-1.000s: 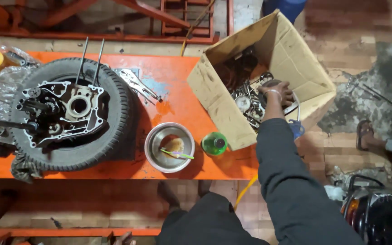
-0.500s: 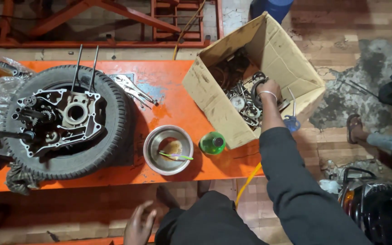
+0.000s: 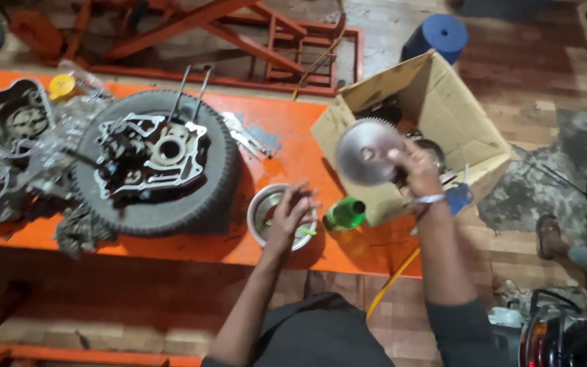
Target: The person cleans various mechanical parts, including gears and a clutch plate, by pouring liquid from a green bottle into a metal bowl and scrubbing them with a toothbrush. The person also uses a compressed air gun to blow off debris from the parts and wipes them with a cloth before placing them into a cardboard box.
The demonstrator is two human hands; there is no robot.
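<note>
My right hand (image 3: 417,168) holds a large round toothed metal gear (image 3: 368,151) up in front of the open cardboard box (image 3: 473,129) of metal parts. My left hand (image 3: 288,216) reaches forward with fingers spread, above a steel bowl (image 3: 261,207) that holds a green-handled brush. A green bottle (image 3: 344,214) lies between the bowl and the box. An engine case (image 3: 151,158) with two upright studs rests inside a black tyre (image 3: 113,207) on the orange table (image 3: 287,146).
Locking pliers (image 3: 244,137) lie on the table behind the tyre. More engine parts and plastic bags (image 3: 15,129) sit at the left end. A blue drum (image 3: 437,35) and an orange steel frame (image 3: 239,34) stand beyond. Another person's sandalled foot (image 3: 550,234) is at right.
My right hand has lifted the toothed gear out of the box. My left hand has risen from below the table edge to above the bowl. The view has shifted right.
</note>
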